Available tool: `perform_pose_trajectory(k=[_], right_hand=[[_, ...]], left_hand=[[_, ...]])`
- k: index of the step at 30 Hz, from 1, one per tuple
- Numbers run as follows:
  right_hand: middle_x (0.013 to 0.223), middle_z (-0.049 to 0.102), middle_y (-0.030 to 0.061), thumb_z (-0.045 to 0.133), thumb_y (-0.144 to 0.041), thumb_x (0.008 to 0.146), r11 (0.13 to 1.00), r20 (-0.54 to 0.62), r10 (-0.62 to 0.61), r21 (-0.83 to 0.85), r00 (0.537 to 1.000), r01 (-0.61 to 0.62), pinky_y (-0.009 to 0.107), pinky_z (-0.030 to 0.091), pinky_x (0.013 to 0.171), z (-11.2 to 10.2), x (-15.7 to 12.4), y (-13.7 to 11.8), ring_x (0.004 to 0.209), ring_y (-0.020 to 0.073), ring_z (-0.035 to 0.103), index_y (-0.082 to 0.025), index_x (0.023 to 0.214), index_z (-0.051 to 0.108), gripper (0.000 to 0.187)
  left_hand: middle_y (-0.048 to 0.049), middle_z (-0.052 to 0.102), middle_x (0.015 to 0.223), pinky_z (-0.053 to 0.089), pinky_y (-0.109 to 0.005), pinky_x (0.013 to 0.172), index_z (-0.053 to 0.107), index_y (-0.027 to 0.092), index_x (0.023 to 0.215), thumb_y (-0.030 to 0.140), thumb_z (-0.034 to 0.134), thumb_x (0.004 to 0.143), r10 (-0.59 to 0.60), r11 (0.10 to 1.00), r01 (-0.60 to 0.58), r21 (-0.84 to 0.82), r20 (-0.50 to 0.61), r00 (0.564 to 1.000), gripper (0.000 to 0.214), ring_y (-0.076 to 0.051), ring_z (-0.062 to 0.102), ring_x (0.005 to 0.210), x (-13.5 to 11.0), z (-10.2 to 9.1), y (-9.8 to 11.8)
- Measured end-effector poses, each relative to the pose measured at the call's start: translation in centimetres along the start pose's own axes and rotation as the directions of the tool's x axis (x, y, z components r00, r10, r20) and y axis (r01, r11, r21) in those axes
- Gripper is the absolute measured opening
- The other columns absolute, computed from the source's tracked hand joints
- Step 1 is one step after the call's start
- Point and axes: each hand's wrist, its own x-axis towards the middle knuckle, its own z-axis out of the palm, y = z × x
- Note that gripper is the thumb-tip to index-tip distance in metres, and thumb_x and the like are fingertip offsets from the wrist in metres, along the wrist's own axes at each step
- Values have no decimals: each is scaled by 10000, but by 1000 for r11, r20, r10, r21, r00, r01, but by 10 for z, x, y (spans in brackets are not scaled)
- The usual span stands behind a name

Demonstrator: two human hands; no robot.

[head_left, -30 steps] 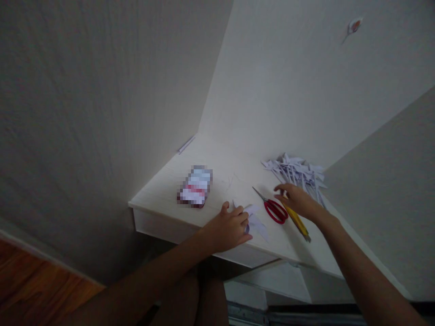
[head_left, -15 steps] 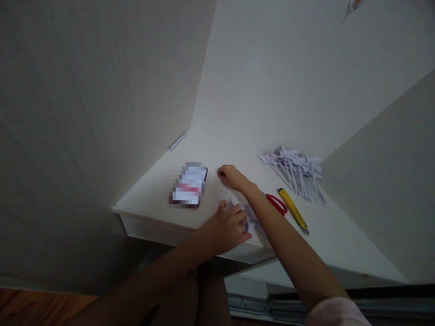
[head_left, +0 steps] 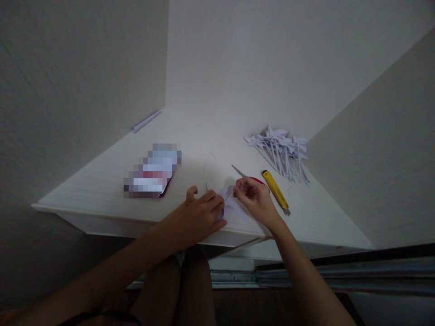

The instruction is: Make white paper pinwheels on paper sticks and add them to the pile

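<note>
My left hand [head_left: 202, 213] rests near the front edge of the white desk [head_left: 102, 190], fingers curled on a small piece of folded white paper [head_left: 227, 195]. My right hand [head_left: 253, 197] has its fingers pinched on the same paper from the right. Red-handled scissors [head_left: 249, 177] lie just behind my right hand, mostly hidden by it. A yellow utility knife [head_left: 276, 191] lies to their right.
A phone [head_left: 152, 171] with a blurred screen lies on the left of the desk. A pile of folded white paper pieces [head_left: 280, 149] sits at the back right by the wall. A thin white strip [head_left: 146, 121] lies along the left wall. My knees are under the desk.
My right hand drew back from beside the phone to the folded paper and pinched it. The left hand stayed on the paper. The view tilted down and shifted.
</note>
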Motion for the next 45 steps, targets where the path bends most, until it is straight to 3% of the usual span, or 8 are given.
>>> perform_pose_trajectory(k=[8, 12, 18, 27, 33, 39, 42, 45], right_hand=[[594, 500, -26, 518, -245, 783, 990, -73, 20, 138, 997, -10, 203, 343, 475, 9, 20, 21, 513, 76, 443, -164, 769, 530, 83], [594, 553, -35, 493, -197, 785, 976, 75, 6, 215, 997, -22, 190, 306, 413, -9, 30, 6, 416, 50, 403, -170, 813, 510, 41], [779, 668, 43, 494, -112, 792, 918, 400, -116, -305, 909, 251, 241, 423, 651, -21, 22, -15, 716, 141, 602, -174, 827, 651, 173], [785, 623, 52, 475, -103, 821, 742, 550, -47, -539, 834, 398, 231, 367, 587, -5, 24, -23, 663, 129, 576, -155, 774, 619, 160], [664, 621, 47, 489, -117, 796, 776, 361, -181, -519, 915, 358, 230, 370, 582, -7, 60, -22, 609, 120, 542, -131, 702, 647, 184], [726, 654, 83, 423, -87, 801, 878, 35, -165, -450, 986, 163, 291, 428, 693, -3, 89, -11, 659, 145, 587, -83, 979, 636, 278], [648, 615, 35, 399, -89, 805, 989, -30, -76, -128, 997, 72, 246, 429, 566, -5, 73, -10, 510, 92, 530, -93, 960, 592, 248], [661, 627, 23, 484, -181, 795, 962, 9, 69, 265, 998, -69, 206, 385, 449, -2, 39, -10, 450, 65, 494, -134, 832, 555, 93]], left_hand=[[-42, 601, 1092, 267, -422, 800, 556, 194, 1039, 368, 376, 902, -6, 1000, 6, 24, -7, 1000, 285, -192, 493, 945, -1, 5, -1], [-36, 592, 1113, 269, -426, 795, 548, 195, 1042, 368, 384, 900, 2, 999, -1, 37, -21, 1000, 277, -191, 493, 950, -2, 7, -2], [-44, 595, 1104, 270, -420, 811, 554, 196, 1044, 373, 369, 905, 6, 1000, -6, 26, -12, 1000, 292, -196, 488, 959, -1, 5, -1], [-44, 600, 1083, 258, -427, 807, 566, 183, 1026, 372, 392, 897, 11, 999, -11, 30, -12, 1000, 287, -199, 483, 960, -1, 5, -1], [-49, 596, 1091, 257, -417, 784, 576, 171, 996, 359, 392, 899, 11, 999, -11, 30, 10, 1000, 281, -194, 487, 953, 1, 3, -1], [-34, 596, 1092, 257, -421, 788, 575, 180, 991, 368, 391, 898, 10, 999, -10, 36, -19, 1000, 280, -189, 487, 957, 0, 7, -2], [-38, 598, 1083, 265, -416, 783, 578, 176, 982, 374, 391, 897, 9, 999, -8, 37, -25, 1000, 284, -186, 489, 942, 0, 7, -2], [-38, 595, 1090, 269, -419, 788, 574, 180, 991, 374, 384, 900, 7, 999, -7, 37, -24, 1000, 286, -189, 483, 956, -1, 6, -1]])
